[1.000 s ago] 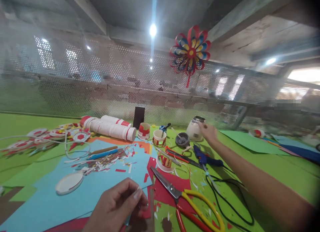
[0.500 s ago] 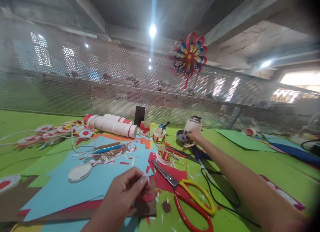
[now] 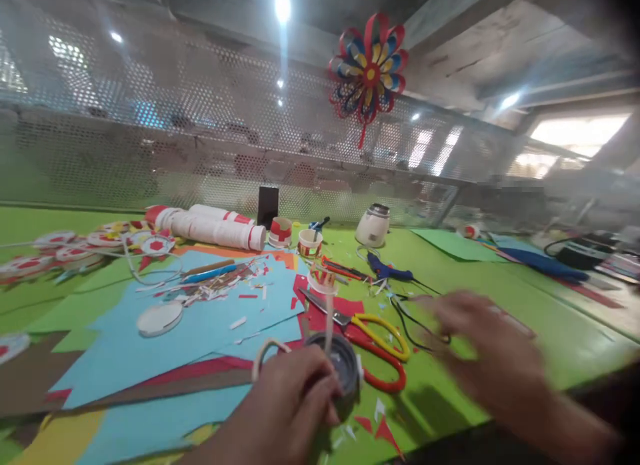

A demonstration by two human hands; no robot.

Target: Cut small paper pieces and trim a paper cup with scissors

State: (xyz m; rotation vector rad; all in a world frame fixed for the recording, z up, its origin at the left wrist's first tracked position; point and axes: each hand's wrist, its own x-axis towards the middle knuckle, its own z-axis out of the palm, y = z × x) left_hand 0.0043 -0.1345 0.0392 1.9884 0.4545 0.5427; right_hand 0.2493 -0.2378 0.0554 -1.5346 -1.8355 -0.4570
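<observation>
Close in front of me, my left hand (image 3: 307, 388) is closed round a grey round bottle lid (image 3: 345, 361). A pale straw (image 3: 329, 318) stands up from it, and a cream loop (image 3: 265, 353) shows beside my fingers. To the right, my right hand (image 3: 485, 351) is smeared by motion over the green table, so its fingers do not show clearly. Scissors (image 3: 350, 321) with yellow and red handles lie just beyond the lid. Farther back, a white bottle (image 3: 373, 226) stands upright with its metal neck uncovered.
Blue paper (image 3: 200, 345) with scraps and a white disc (image 3: 160, 318) spreads leftward. A blue glue gun (image 3: 387, 268) trails a black cord. Stacked paper cups (image 3: 215, 230) and a phone (image 3: 268, 206) stand at the back. A paper flower (image 3: 370, 73) hangs above.
The grey lid has come from beside the bottle to my left hand. My right hand has drawn back from the bottle toward the near right. The view has shifted.
</observation>
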